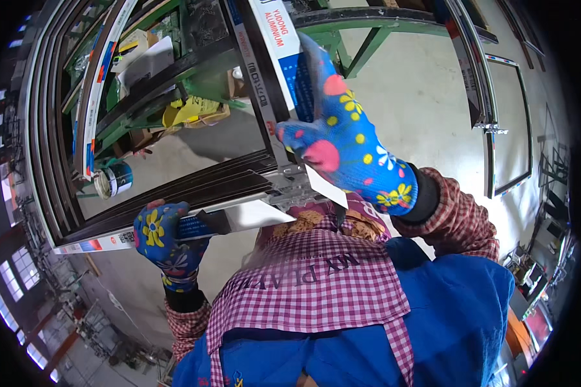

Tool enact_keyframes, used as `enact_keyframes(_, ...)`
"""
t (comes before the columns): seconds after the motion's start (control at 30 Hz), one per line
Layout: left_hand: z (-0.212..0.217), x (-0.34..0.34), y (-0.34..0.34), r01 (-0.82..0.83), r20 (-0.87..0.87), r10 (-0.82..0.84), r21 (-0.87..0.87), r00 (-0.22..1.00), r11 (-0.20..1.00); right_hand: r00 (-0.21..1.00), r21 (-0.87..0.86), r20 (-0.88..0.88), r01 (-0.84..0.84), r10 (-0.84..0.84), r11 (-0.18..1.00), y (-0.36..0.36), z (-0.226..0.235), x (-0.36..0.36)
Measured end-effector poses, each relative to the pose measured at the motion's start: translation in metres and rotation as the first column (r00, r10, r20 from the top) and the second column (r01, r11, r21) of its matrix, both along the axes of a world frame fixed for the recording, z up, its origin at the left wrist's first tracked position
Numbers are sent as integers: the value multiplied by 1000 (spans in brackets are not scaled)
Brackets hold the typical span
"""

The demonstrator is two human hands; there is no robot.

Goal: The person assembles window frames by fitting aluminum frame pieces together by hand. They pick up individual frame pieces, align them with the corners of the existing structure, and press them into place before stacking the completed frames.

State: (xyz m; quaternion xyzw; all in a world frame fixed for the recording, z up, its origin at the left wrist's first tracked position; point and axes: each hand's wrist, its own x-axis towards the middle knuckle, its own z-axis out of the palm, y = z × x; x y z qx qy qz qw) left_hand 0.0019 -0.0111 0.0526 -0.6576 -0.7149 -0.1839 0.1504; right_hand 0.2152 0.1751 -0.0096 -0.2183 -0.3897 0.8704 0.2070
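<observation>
Here two gloved hands work on one dark aluminium window frame (pixel 193 184) that stands on a green metal stand (pixel 342 26) in a workshop. Both gloves are blue with a flower pattern. The left hand (pixel 164 235) is at the near left, closed around the frame's lower rail, fingers curled over the strip of white and blue protective film (pixel 103 242) that runs along that rail. The right hand (pixel 342 145) is up and to the right of it, near the frame's corner, with the palm and fingers pressed flat against the upright bar (pixel 265 77) and its white and blue film; whether it grips the bar or only rests on it cannot be told. A thin pale strip (pixel 326 187) sticks out just below the right hand, at the corner joint, touching the frame. The corner of the frame lies between the two hands, nearer to the right one.

One round tin (pixel 114 178) sits on the grey concrete floor (pixel 419 97) to the left, seen through the frame opening. One yellow bag (pixel 190 111) lies farther back by the stand's legs. Two more dark frames (pixel 510 129) lean on the floor at the far right, well apart from the hands. The person wears a red checked shirt, a pink checked apron (pixel 316 277) and blue trousers.
</observation>
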Motion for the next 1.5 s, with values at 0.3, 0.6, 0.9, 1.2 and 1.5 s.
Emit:
enact_keyframes(0.3, 9, 13, -5, 11, 88, -6, -53, 996, 999, 990, -625, -126, -122, 55, 771, -20, -9, 11)
enact_keyframes(0.6, 9, 11, -2, 33, 129, -23, -74, 991, 997, 985, -888, -172, -164, 20, 429, -43, -24, 4)
enact_keyframes(0.9, 8, 16, 1, 45, 102, -43, -17, 994, 999, 944, 276, -62, -295, 323, 915, 20, -23, -2)
enact_keyframes(1.2, -1, 3, -4, 12, 11, -12, 56, 1000, 998, 930, 746, -13, 253, -366, 616, -6, 18, -61)
enact_keyframes(1.5, 55, -46, -19, 308, 373, -322, 98, 870, 946, 939, 673, 232, 35, -256, 739, 38, 24, -10)
